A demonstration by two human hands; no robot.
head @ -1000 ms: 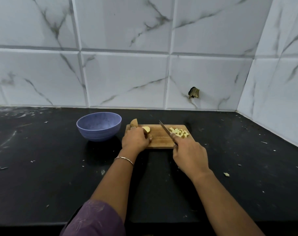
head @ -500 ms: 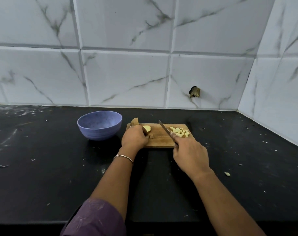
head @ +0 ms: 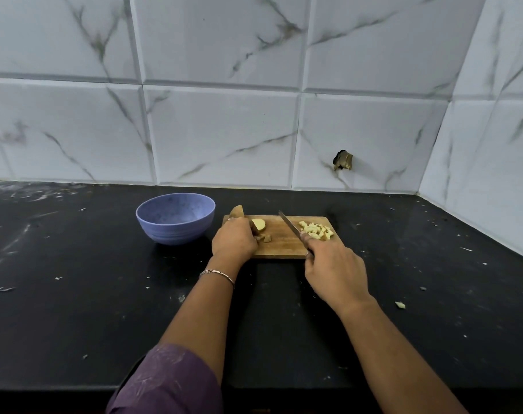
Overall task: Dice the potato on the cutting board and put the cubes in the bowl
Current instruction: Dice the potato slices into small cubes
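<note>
Left hand (head: 233, 239) pins the potato (head: 258, 225) at the board's (head: 284, 246) left end; right hand (head: 335, 270) grips the knife (head: 289, 226); cut flesh looks slick, so hold the skin side.

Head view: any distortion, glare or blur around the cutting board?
Head view: wide-angle bowing curves the grout lines of the white marble wall tiles; dull sheen on the black countertop at far left; soft shadow by the blue-purple round bowl; pale potato cubes on the wooden cutting board look sharp, no motion blur.
</note>
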